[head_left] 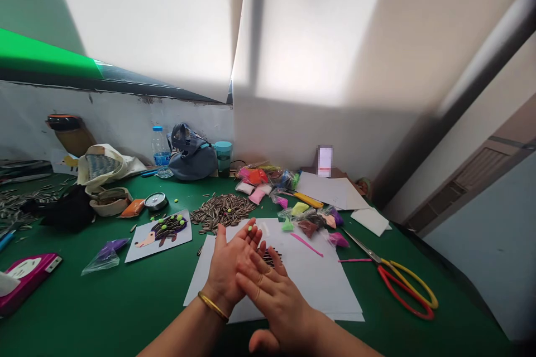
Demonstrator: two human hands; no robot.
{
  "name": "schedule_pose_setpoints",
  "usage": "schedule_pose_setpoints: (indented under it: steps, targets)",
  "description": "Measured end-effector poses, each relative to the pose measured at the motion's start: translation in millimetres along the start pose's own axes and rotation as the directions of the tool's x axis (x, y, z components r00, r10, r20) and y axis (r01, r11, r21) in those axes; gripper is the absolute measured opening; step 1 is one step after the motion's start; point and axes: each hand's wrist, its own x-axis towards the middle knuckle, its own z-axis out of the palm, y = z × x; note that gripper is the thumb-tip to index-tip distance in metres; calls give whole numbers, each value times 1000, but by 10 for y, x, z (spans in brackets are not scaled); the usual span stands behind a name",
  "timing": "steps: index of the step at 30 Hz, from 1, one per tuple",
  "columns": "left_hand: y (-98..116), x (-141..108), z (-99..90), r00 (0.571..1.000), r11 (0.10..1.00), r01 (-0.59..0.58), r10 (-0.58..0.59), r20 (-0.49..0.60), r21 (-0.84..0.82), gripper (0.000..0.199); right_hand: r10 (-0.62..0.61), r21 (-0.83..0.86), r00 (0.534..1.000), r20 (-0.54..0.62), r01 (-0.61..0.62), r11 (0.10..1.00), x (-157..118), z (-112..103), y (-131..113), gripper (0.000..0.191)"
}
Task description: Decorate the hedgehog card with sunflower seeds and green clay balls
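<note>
My left hand (228, 268) is palm up over the white paper (322, 284), fingers stretched out, a gold bangle on its wrist. A small light-green ball (250, 228) rests near its fingertips. My right hand (280, 295) lies palm down across the left palm, its fingers extended and touching it. Whatever may be between the palms is hidden. Partly covered by my hands, a cluster of striped sunflower seeds (274, 257) sits on the paper. Left of it lies a card with a hedgehog picture (161, 234), made of seeds and coloured clay with green dots.
A heap of sunflower seeds (221, 211) lies behind the paper. Bags of coloured clay (307, 220) are at its back right. Scissors (385, 262) and pink sticks (307, 244) lie right. A purple clay bag (108, 254) and magenta box (31, 281) are left.
</note>
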Motion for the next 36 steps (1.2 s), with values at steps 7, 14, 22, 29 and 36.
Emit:
schedule_pose_setpoints:
  steps: [7, 14, 22, 29, 36]
  targets:
    - [-21, -1, 8, 999, 998, 52, -52, -17, 31, 63, 77, -51, 997, 20, -76, 996, 34, -108, 79, 82]
    - [-18, -9, 60, 998, 999, 29, -28, -55, 15, 60, 21, 37, 999, 50, -23, 999, 75, -134, 77, 58]
    - [-55, 10, 42, 996, 1000, 23, -21, -82, 14, 59, 140, 118, 990, -21, -137, 984, 166, -172, 112, 36]
    - [-110, 33, 19, 996, 995, 11, -3, -85, 103, 53, 222, 167, 974, -40, -212, 963, 214, -225, 142, 14]
    - [226, 272, -383, 881, 637, -366, 473, 31, 678, 40, 492, 142, 865, -96, -478, 867, -86, -330, 632, 12]
